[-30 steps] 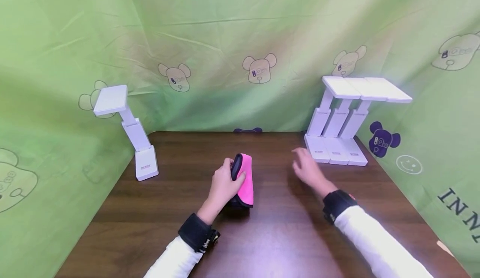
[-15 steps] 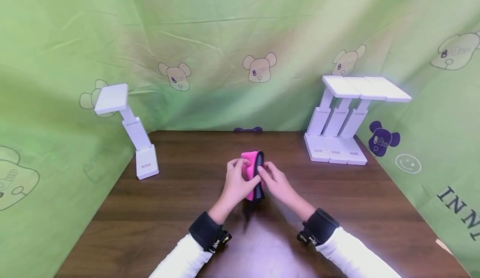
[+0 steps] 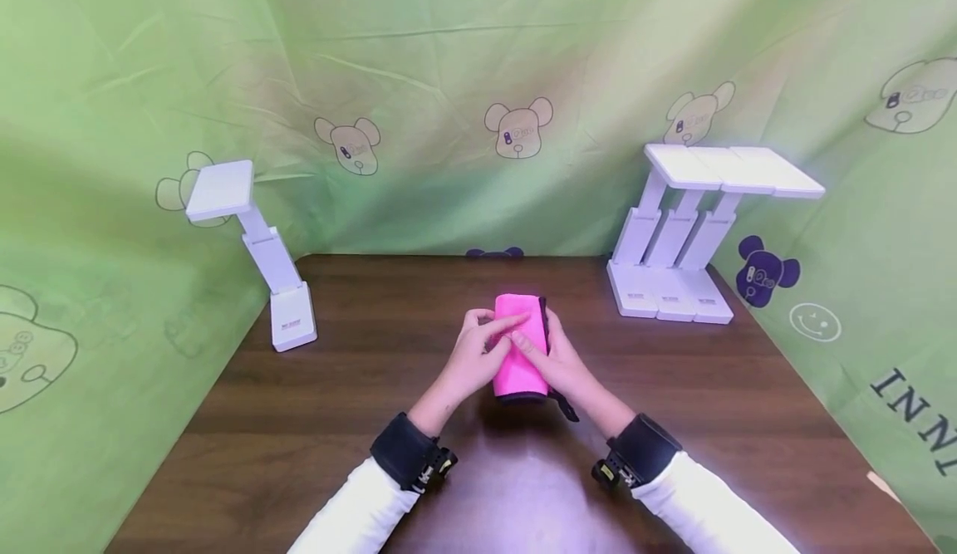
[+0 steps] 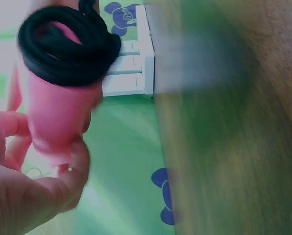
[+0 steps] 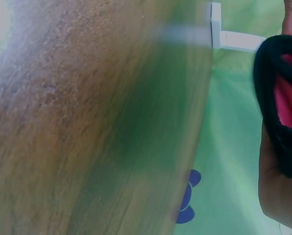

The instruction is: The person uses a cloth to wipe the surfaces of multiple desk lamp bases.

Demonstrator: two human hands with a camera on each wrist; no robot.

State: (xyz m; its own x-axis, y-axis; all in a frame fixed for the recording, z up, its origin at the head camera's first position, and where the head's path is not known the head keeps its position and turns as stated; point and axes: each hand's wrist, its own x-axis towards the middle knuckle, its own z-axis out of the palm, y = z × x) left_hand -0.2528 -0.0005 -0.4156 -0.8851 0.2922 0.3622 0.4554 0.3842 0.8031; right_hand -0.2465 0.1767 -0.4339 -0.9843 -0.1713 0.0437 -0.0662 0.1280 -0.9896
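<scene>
A roll of pink cloth (image 3: 521, 378) with black edging stands over the middle of the table, held in both hands. My right hand (image 3: 566, 365) grips its right side, thumb across the pink front. My left hand (image 3: 473, 360) is at its left side, with fingers and thumb on the cloth. A short black strap (image 3: 565, 407) hangs at the lower right of the roll. In the left wrist view the coiled black edge (image 4: 70, 78) shows at the roll's end, and the left hand (image 4: 33, 196) pinches the pink cloth. The right wrist view catches only part of the roll.
One white desk lamp (image 3: 293, 318) stands at the table's left edge. A row of white desk lamps (image 3: 669, 292) stands close together at the back right. Green printed cloth (image 3: 434, 205) hangs round the brown wooden table (image 3: 299, 454).
My right hand has come in from the right and taken hold of the pink cloth. The cloth has turned and is now a tighter roll, pink face toward the head camera.
</scene>
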